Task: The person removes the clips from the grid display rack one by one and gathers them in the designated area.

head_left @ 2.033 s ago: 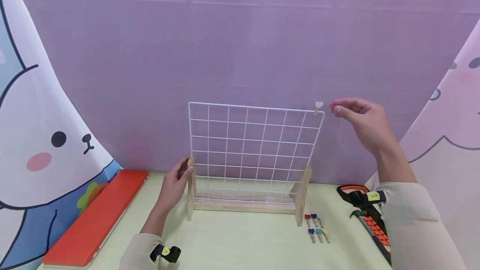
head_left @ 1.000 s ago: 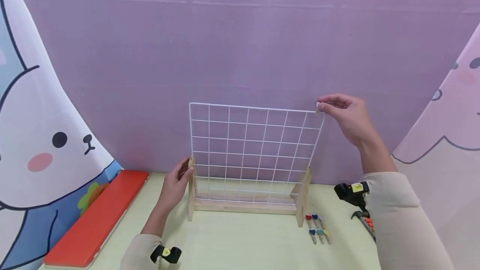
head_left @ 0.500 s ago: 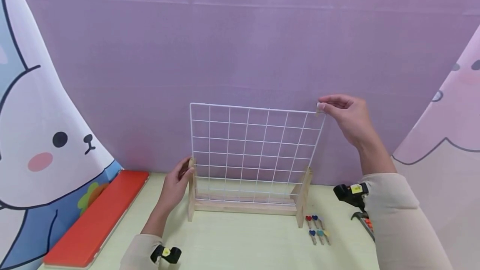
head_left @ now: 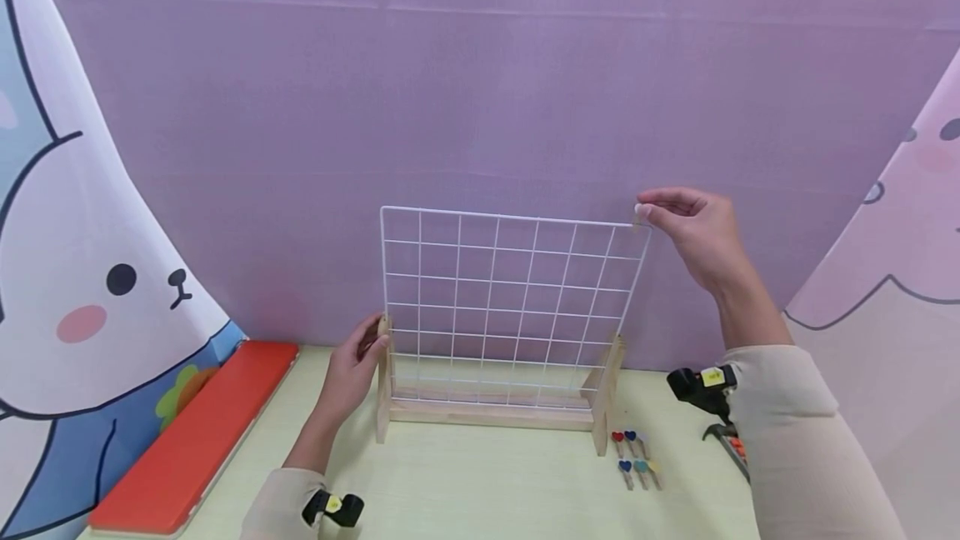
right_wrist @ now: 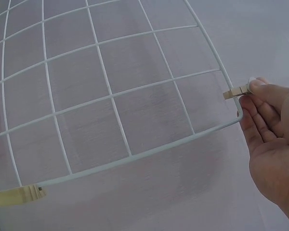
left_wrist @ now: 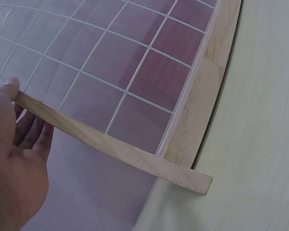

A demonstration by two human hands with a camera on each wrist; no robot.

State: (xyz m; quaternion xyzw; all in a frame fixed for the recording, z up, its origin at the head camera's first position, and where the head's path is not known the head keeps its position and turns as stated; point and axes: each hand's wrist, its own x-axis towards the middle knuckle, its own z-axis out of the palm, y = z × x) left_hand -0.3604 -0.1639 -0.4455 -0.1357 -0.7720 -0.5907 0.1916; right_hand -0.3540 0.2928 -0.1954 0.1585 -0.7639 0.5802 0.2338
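Note:
A white wire grid stands upright in a wooden stand. My left hand grips the top of the stand's left side piece, thumb on one face and fingers on the other. At the grid's upper right corner, my right hand pinches a small wooden clothespin between thumb and fingers. The clothespin sits across the top wire; its white heart is mostly covered by the fingers. Several more heart clothespins lie in two rows on the table, right of the stand.
A long red-orange case lies along the table's left side. At the right, a dark tool with orange parts is partly hidden by my right sleeve. A purple cloth hangs behind the table.
Two seconds ago my right hand was apart from the clothespin, to its right. It moved left and pinched it, then stayed nearly still. The left hand kept its grip on the stand.

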